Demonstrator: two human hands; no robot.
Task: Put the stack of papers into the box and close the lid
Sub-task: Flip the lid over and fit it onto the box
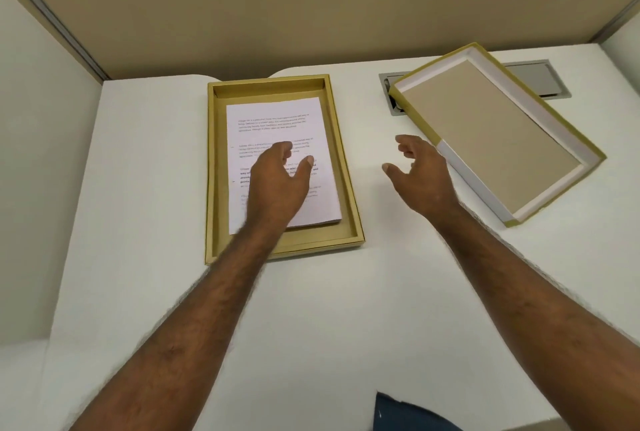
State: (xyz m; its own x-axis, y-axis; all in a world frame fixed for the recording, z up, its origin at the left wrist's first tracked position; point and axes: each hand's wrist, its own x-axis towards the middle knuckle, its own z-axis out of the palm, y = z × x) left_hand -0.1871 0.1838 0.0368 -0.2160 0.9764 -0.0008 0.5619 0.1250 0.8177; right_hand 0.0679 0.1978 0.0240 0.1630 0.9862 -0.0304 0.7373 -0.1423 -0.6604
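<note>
A shallow gold box [346,167] lies open on the white desk, left of centre. Inside it rests the stack of white printed papers [277,118], flat and slightly askew. My left hand [277,181] hovers over the lower half of the papers, fingers loosely curled and apart, holding nothing. The lid [498,139] lies upside down to the right, gold-edged with a white rim and a tan inner panel, turned at an angle. My right hand [420,177] is between box and lid, fingers spread, its knuckles near the lid's near-left edge, with nothing in it.
A grey cable hatch [533,78] is set in the desk under the lid's far end. Beige partition walls [311,14] enclose the desk at the back and sides. Dark blue fabric [401,413] shows at the bottom edge.
</note>
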